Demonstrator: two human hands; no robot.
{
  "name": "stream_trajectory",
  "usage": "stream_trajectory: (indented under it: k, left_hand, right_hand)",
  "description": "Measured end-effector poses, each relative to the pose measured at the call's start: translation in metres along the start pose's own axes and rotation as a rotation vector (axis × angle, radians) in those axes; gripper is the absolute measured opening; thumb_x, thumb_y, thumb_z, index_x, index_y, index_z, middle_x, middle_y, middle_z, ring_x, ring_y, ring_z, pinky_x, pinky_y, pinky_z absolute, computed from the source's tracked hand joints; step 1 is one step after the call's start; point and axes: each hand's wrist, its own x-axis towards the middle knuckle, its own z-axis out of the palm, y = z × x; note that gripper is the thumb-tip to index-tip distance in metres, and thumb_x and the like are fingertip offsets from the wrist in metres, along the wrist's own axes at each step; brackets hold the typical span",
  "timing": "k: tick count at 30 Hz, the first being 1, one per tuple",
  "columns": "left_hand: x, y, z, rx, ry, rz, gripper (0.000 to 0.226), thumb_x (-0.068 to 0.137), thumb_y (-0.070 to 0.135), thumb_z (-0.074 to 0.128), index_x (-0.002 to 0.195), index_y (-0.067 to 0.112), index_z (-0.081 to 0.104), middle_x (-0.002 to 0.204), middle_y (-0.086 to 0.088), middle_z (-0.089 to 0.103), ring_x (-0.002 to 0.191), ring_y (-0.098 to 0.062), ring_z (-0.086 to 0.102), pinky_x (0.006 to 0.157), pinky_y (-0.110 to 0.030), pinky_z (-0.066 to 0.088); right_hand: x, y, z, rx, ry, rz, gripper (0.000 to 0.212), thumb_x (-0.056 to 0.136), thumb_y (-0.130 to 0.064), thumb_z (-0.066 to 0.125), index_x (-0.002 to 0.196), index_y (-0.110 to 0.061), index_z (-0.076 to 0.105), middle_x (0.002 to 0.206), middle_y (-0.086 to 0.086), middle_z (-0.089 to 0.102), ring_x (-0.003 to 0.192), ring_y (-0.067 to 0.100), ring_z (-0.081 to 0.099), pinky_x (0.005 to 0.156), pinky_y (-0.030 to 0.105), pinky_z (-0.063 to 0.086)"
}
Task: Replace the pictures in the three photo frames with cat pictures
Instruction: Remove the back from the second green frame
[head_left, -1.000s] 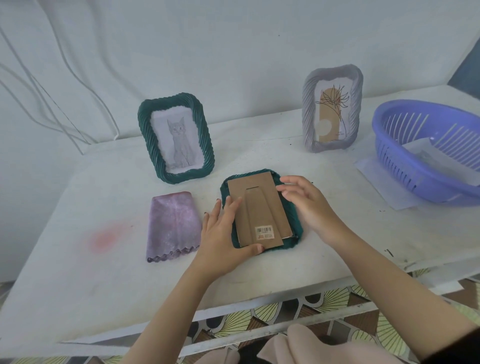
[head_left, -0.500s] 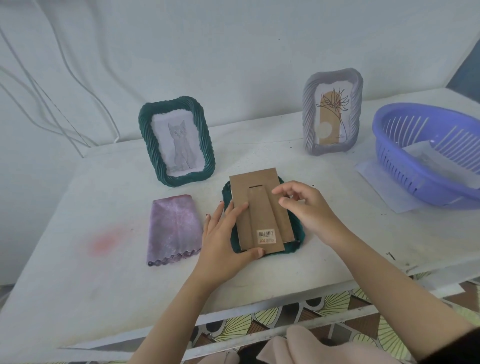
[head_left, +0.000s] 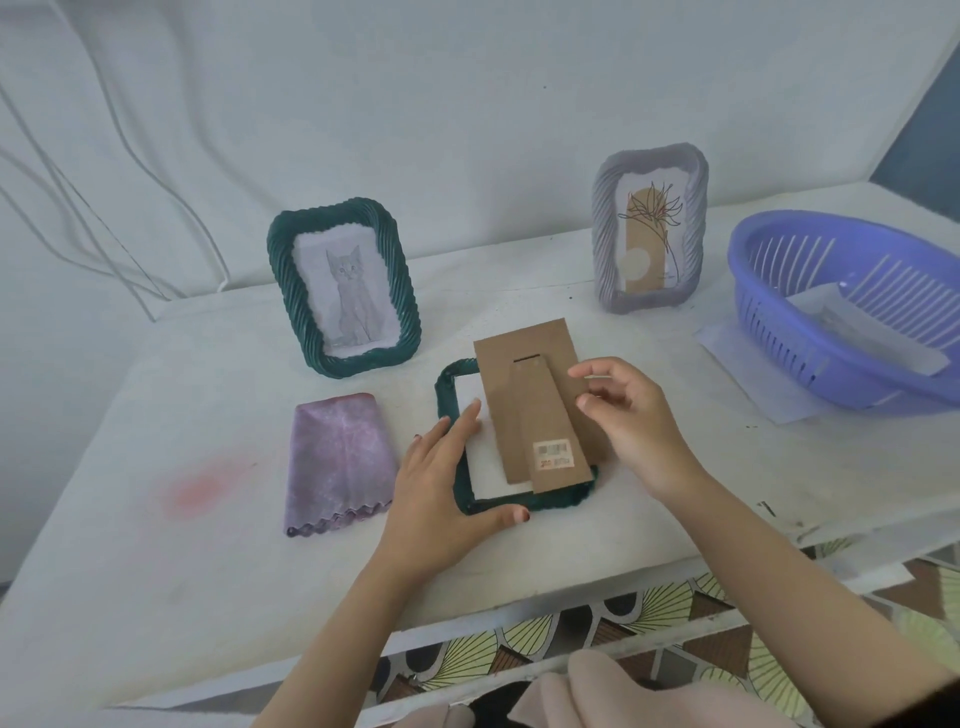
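A dark green frame (head_left: 448, 415) lies face down at the table's middle. My left hand (head_left: 441, 493) presses flat on its left and near edges. My right hand (head_left: 626, 421) pinches the right edge of its brown cardboard backing (head_left: 524, 395), which is lifted off and shifted up and right. White paper (head_left: 483, 470) shows inside the frame opening. Behind it, a second green frame (head_left: 343, 286) stands upright with a grey cat picture. A grey-lilac frame (head_left: 652, 228) stands at the back right with a plant drawing.
A folded purple cloth (head_left: 337, 462) lies left of the flat frame. A blue slotted basket (head_left: 852, 306) with paper sheets inside sits at the right, over a white sheet (head_left: 753, 369). The table's front edge runs just below my wrists.
My right hand has lifted the cardboard backing off the flat frame and slid it up and right, uncovering white paper inside. My left hand stays pressed on the frame.
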Motion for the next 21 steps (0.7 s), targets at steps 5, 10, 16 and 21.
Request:
stream_trajectory:
  k: [5,10,16,21]
  left_hand:
    - [0.001,0.005,0.002,-0.017,0.076,-0.007,0.078,0.078,0.054,0.058,0.141,0.04,0.014,0.134,0.019,0.043,0.133,-0.013,0.028,0.111,-0.04,0.025]
    - [0.004,0.0,0.006,0.011,0.113,-0.021,0.066,0.085,0.029,0.062,0.141,0.027,0.028,0.134,0.012,0.047,0.131,-0.013,0.03,0.11,-0.036,0.026]
    - [0.008,0.003,0.004,0.034,0.132,-0.024,0.068,0.08,0.031,0.067,0.138,0.026,0.034,0.127,0.012,0.052,0.126,-0.012,0.035,0.108,-0.031,0.027]
    - [0.01,0.004,0.003,0.045,0.13,-0.023,0.067,0.078,0.032,0.069,0.137,0.025,0.036,0.127,0.01,0.053,0.125,-0.012,0.036,0.108,-0.032,0.029]
  right_hand:
    - [0.014,0.007,-0.03,0.009,0.198,0.087,0.037,0.087,0.003,0.049,0.084,-0.032,0.06,0.087,0.004,0.064,0.075,0.019,0.056,0.071,0.031,0.046]
    - [0.023,0.02,-0.061,-0.213,0.302,0.156,0.029,0.086,-0.001,0.049,0.092,-0.028,0.058,0.101,0.009,0.066,0.081,0.022,0.059,0.073,0.031,0.046]
    - [0.02,0.02,-0.063,-0.673,0.266,0.002,0.032,0.083,0.0,0.052,0.113,-0.012,0.057,0.108,0.007,0.061,0.096,0.026,0.056,0.082,0.029,0.04]
    - [0.007,0.006,-0.035,-0.617,0.206,-0.219,0.029,0.083,-0.003,0.052,0.106,-0.018,0.061,0.097,-0.003,0.067,0.092,0.02,0.057,0.081,0.03,0.043]
